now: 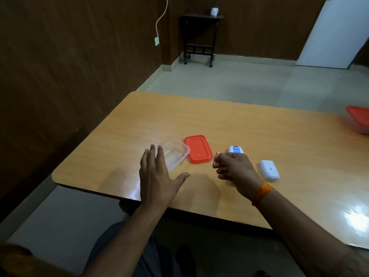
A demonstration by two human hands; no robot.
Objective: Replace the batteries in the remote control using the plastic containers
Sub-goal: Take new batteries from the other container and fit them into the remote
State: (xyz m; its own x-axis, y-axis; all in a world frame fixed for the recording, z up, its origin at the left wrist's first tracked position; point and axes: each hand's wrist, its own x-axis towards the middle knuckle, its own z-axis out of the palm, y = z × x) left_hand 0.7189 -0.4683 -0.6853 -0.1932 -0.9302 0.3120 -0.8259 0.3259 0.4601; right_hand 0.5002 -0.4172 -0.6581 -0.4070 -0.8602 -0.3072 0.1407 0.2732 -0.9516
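Right hand (234, 168) is pinched shut on what look like small batteries (216, 159), pink/red ends poking out past the fingers (217, 166); count unclear, probably two. Left hand (157, 172) is flat, spread wide, holding nothing, hovering at the near edge of the clear container (175, 155), which looks empty. Its orange lid (198, 149) lies off, just beside it on the desk (239, 126). Remote (236, 150) sits face down just behind the right hand, mostly hidden; blue striped area showing is likely the open battery bay. White battery cover (269, 170) lies apart on the right. Second container with orange lid (359, 118) is far right, still closed (blurred, contents unknown). Handling, my read: cells are light, rigid, smooth cylinders, so they roll and slip; pinch across the barrel mid-length, one at a time if seating them. Container is thin, light plastic and will skate on this glossy desk, so pin the rim or a side wall with the left hand before dropping anything in. Remote is a light, stiff shell; grip by the long edges, bay up. Cover is small and slick; take it by its edges.
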